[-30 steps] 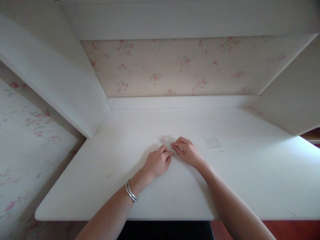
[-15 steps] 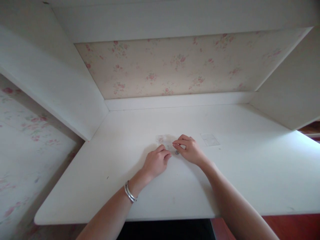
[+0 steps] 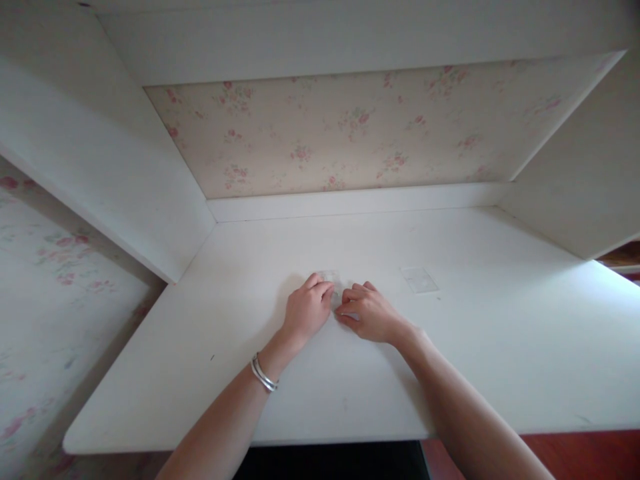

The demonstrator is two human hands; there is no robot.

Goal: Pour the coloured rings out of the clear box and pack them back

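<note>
A small clear plastic box point(image 3: 329, 274) lies near the middle of the white desk, its near part covered by my left hand point(image 3: 309, 307). Thumb and fingertips of that hand are pinched together at the box's near side; what they hold, if anything, is hidden. Just to the right, my right hand point(image 3: 367, 315) rests low over the desk with its thumb and index finger pinched close. Whatever is between those fingertips is too small to make out. A clear square plastic lid or tray point(image 3: 420, 280) lies flat farther right, apart from both hands.
The white desk point(image 3: 200, 400) has side panels left and right and a low ledge at the back below floral wallpaper point(image 3: 320, 133). A tiny dark speck point(image 3: 212, 358) lies to the left, another small mark point(image 3: 439, 299) near the clear square.
My left hand has moved slightly up and over the box. My right hand has come down and left; a small round item seen beneath it half a second ago is now out of sight.
</note>
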